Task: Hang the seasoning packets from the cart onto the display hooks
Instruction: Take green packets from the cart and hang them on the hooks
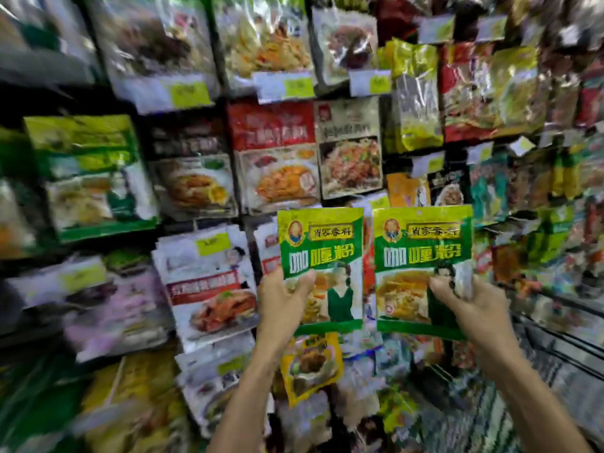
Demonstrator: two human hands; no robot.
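Observation:
I hold two matching green and yellow seasoning packets upright in front of the display wall. My left hand (282, 297) pinches the left packet (322, 253) at its lower left, thumb across the front. My right hand (467, 299) grips the right packet (421, 253) at its lower right, thumb on the front. The two packets sit side by side, almost touching, level with a lower row of hanging goods. Any hooks behind them are hidden.
Rows of hanging packets fill the wall: a red packet (273, 155) and a beige one (349, 145) just above, white packets (209, 282) to the left, a yellow packet (310, 364) below. A wire cart edge (555, 348) shows at lower right. The picture is blurred toward its edges.

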